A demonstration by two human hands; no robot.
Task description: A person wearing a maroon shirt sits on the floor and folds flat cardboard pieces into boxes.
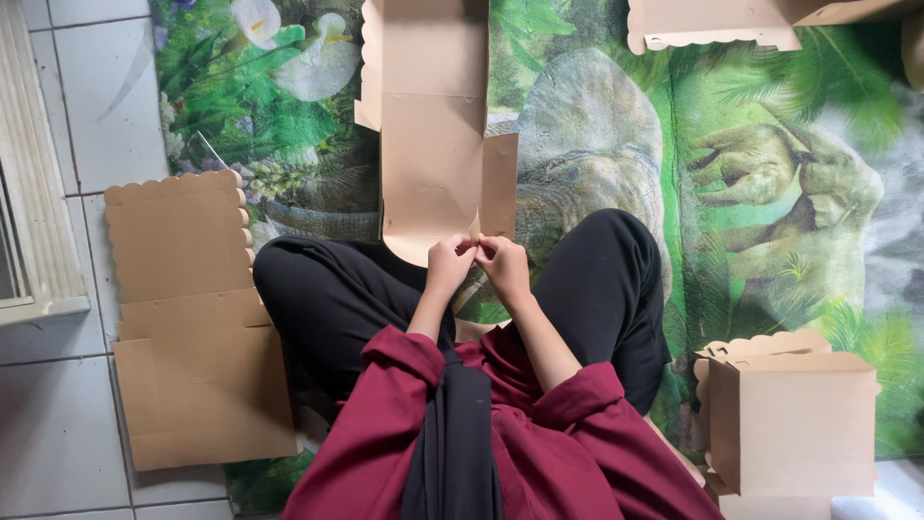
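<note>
A flat, unfolded tan cardboard box blank [430, 125] with a scalloped edge lies on the green printed mat [770, 193] in front of my crossed legs. My left hand [449, 264] and my right hand [502, 264] meet at its near corner, and both pinch a small flap there. The fingertips hide the exact grip. My sleeves are maroon and pushed up to the elbows.
A stack of flat scalloped box blanks [192, 318] lies on the white floor tiles [58, 424] to my left. A folded-up tan box [794, 424] stands at my right, with more cardboard [712, 24] at the top right. A window frame [29, 193] runs along the left edge.
</note>
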